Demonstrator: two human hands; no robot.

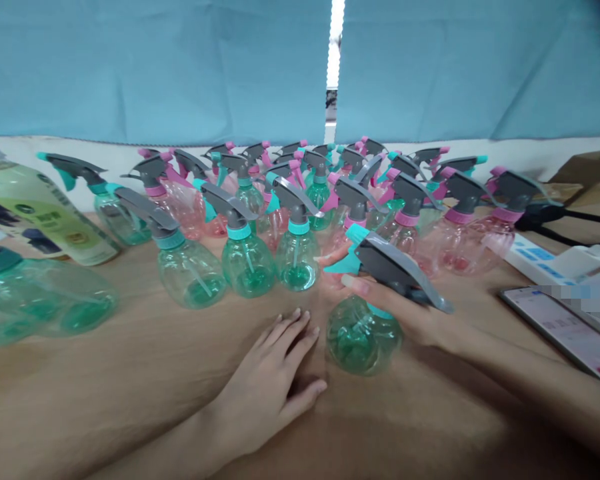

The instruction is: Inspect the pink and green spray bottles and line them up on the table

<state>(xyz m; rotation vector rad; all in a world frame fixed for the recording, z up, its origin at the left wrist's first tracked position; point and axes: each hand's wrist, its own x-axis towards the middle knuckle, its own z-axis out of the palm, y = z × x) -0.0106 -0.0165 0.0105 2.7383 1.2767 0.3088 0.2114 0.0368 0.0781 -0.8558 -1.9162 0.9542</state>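
Observation:
A green spray bottle with a grey and teal trigger head leans over the wooden table. My right hand grips it around the neck, just under the trigger head. To its left, my left hand rests on the tabletop, fingers stretched out and thumb apart, holding nothing. Just beyond my hands stand a green spray bottle with a teal collar and another green spray bottle beside it. Part of my right palm and fingers is hidden behind the held bottle's head.
Rows of green and pink spray bottles fill the back of the table. At left are a large labelled bottle and more green bottles. A phone, a white power strip and dark cables lie at right.

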